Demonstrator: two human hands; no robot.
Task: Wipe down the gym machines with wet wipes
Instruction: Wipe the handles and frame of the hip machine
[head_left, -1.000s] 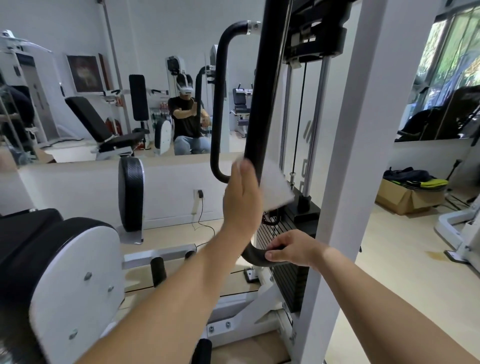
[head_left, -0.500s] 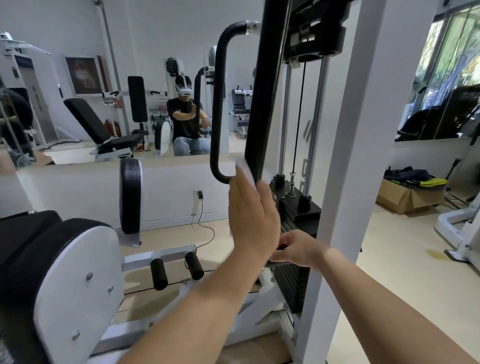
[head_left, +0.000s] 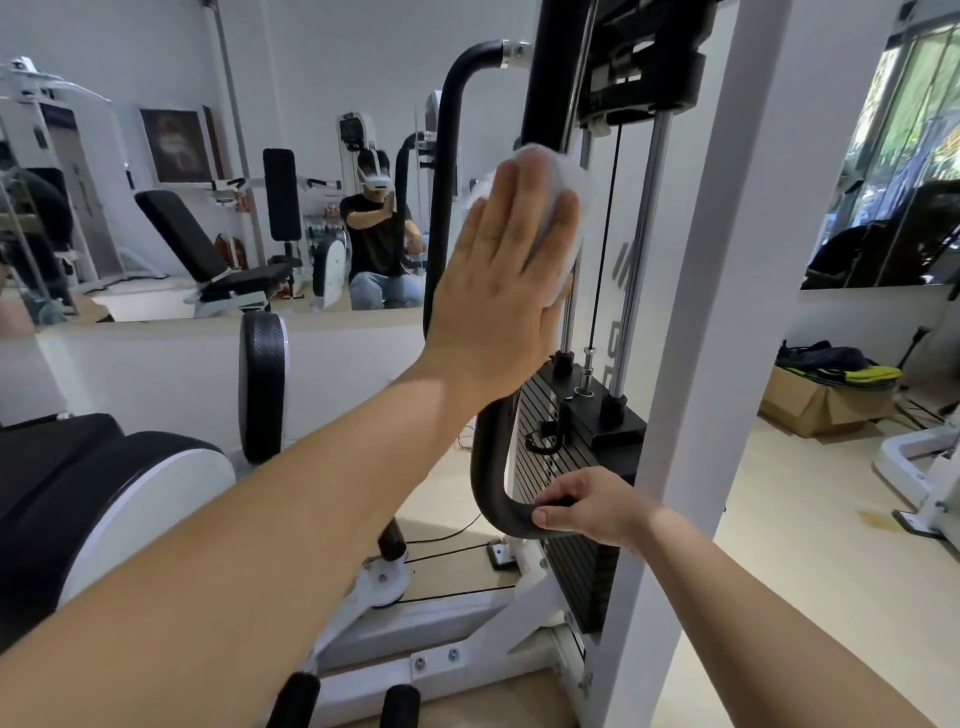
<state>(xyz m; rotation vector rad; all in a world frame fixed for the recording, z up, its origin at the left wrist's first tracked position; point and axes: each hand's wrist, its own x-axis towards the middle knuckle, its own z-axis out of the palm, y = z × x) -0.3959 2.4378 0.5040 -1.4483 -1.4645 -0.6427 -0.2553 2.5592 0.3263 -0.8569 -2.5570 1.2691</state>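
A gym machine stands in front of me, with a wide black upright bar (head_left: 548, 78), a white frame post (head_left: 727, 291) and a black weight stack (head_left: 582, 431). My left hand (head_left: 504, 275) is raised with straight fingers and presses a white wet wipe (head_left: 563, 202) flat against the black upright bar. The wipe shows past my fingertips. Lower down, my right hand (head_left: 587, 506) grips the curved bottom end of the black bar (head_left: 493, 467), thumb on its front.
A black tubular handle (head_left: 447, 156) rises left of the upright. A round black-and-white pad (head_left: 119, 525) sits at the left, and a roller pad (head_left: 260, 387) behind it. A wall mirror (head_left: 208, 208) reflects benches. A cardboard box (head_left: 826, 400) lies on the floor at right.
My left hand has slid the wipe up the black upright, from just above the right hand to about chest height. The right hand keeps its grip on the curved bar end.
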